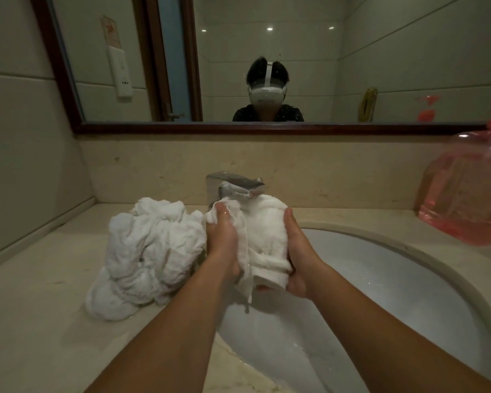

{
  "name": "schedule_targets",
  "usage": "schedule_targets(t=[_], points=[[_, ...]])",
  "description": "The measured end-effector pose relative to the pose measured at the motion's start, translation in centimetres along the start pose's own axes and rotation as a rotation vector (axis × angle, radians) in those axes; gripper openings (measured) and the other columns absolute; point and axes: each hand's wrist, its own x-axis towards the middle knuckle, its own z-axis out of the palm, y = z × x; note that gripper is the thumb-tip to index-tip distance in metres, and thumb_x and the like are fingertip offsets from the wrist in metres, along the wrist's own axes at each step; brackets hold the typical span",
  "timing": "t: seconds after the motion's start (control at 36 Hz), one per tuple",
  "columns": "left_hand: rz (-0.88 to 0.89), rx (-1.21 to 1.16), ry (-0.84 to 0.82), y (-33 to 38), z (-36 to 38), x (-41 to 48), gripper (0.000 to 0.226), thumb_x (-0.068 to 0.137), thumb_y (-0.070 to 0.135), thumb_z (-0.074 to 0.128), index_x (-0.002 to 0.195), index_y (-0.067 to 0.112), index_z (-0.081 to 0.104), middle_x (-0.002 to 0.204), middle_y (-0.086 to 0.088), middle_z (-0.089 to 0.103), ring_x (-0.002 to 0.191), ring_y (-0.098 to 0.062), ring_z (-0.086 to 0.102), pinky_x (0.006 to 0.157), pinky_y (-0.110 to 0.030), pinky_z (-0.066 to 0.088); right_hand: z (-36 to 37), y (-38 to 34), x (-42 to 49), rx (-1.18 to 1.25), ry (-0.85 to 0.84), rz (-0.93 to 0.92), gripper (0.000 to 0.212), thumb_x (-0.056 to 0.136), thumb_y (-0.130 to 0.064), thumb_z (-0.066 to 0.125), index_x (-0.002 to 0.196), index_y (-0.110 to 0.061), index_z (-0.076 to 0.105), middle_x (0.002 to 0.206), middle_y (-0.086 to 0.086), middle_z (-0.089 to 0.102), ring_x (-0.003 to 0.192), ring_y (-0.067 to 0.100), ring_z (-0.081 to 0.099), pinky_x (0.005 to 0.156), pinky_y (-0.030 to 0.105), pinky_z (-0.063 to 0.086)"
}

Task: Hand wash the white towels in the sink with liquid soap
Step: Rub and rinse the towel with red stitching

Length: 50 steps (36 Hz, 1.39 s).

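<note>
A wet white towel [262, 236] is bunched between both my hands above the left part of the sink [394, 279], just under the chrome faucet [238, 185]. My left hand [224, 242] grips its left side and my right hand [296, 251] grips its right side. Water runs off the towel's lower end into the basin. A pile of crumpled wet white towels [148, 256] lies on the counter left of the sink. A large clear bottle of pink liquid soap [465, 191] stands at the right, on the counter's back.
The beige stone counter [40, 307] surrounds the oval white basin. A backsplash and a dark-framed mirror [267, 127] rise behind the faucet. The mirror shows a person wearing a headset. A tiled wall closes the left side.
</note>
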Motion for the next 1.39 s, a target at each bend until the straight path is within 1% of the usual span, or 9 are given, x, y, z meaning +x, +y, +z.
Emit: schedule_targets(t=[0.11,0.25,0.42,0.58,0.78,0.94,1.06,1.28,1.39], points=[[-0.107,0.054,-0.064,-1.8,-0.2,3.0,0.110,0.052,0.105,0.055,0.132,0.030,0.068,0.126,-0.010,0.074,0.110,-0.044,0.072,0.092,-0.067,0.057,0.5,-0.2,0.1,0.054,-0.012,-0.087,0.087,0.088,-0.084,0.054,0.132,-0.012,0.071,0.119,0.020,0.078,0.102,0.038,0.079,0.081,0.049,0.065],[-0.105,0.080,-0.171,0.0,0.3,-0.1,0.084,0.095,0.084,0.039,0.113,0.011,0.075,0.102,-0.019,0.081,0.093,-0.040,0.079,0.086,-0.059,0.064,0.0,0.4,1.6,0.080,0.128,-0.131,0.076,0.087,-0.074,0.070,0.135,-0.015,0.070,0.117,0.020,0.079,0.105,0.043,0.078,0.102,0.063,0.057],[-0.150,0.092,-0.192,-0.8,0.4,0.9,0.090,0.078,0.092,0.049,0.121,0.017,0.075,0.110,-0.019,0.080,0.101,-0.044,0.077,0.095,-0.066,0.058,-0.5,-0.1,1.6,0.082,0.190,-0.192,0.061,0.078,-0.056,0.076,0.122,-0.014,0.075,0.105,0.018,0.081,0.097,0.042,0.079,0.099,0.063,0.059],[-0.129,0.058,-0.154,-0.8,0.0,1.9,0.075,0.072,0.072,0.063,0.120,0.017,0.078,0.114,-0.016,0.079,0.104,-0.045,0.076,0.096,-0.068,0.056,-0.5,-0.4,1.4,0.027,0.183,-0.197,0.050,0.085,-0.040,0.062,0.122,-0.009,0.075,0.106,0.021,0.080,0.101,0.043,0.078,0.095,0.058,0.061],[-0.144,0.032,-0.050,-2.4,-0.6,4.8,0.103,0.051,0.093,0.059,0.124,0.022,0.075,0.114,-0.013,0.079,0.104,-0.044,0.075,0.095,-0.063,0.058,0.1,0.4,2.3,-0.032,0.249,-0.216,0.058,0.085,-0.059,0.065,0.126,-0.019,0.074,0.107,0.014,0.082,0.099,0.036,0.080,0.098,0.055,0.061],[-0.114,0.033,0.058,-3.2,-1.2,6.8,0.134,0.028,0.115,0.045,0.127,0.029,0.071,0.128,-0.009,0.074,0.114,-0.043,0.070,0.100,-0.061,0.055,0.7,0.1,1.9,-0.006,0.350,-0.282,0.071,0.096,-0.071,0.056,0.153,-0.032,0.040,0.138,0.009,0.062,0.118,0.036,0.067,0.102,0.058,0.058],[-0.056,0.098,0.084,-0.7,-0.4,2.1,0.146,0.034,0.110,0.031,0.144,0.019,0.061,0.138,-0.009,0.066,0.124,-0.041,0.064,0.106,-0.057,0.053,0.7,0.3,1.7,-0.078,0.346,-0.325,0.082,0.085,-0.084,0.047,0.152,-0.036,0.049,0.143,0.003,0.064,0.125,0.032,0.065,0.108,0.056,0.054],[-0.137,0.104,-0.032,-1.5,-0.7,3.1,0.142,0.021,0.114,0.050,0.127,0.023,0.074,0.124,-0.012,0.076,0.113,-0.043,0.071,0.102,-0.059,0.054,0.4,0.5,1.4,-0.152,0.325,-0.390,0.075,0.084,-0.081,0.057,0.140,-0.032,0.063,0.132,0.000,0.072,0.120,0.027,0.069,0.109,0.052,0.055],[-0.161,0.141,-0.162,-1.0,-0.3,2.3,0.116,0.047,0.108,0.054,0.125,0.025,0.076,0.119,-0.015,0.078,0.111,-0.044,0.073,0.103,-0.061,0.054,0.1,0.5,1.8,-0.145,0.325,-0.400,0.096,0.061,-0.093,0.059,0.138,-0.035,0.064,0.128,0.001,0.074,0.115,0.029,0.072,0.104,0.054,0.058]])
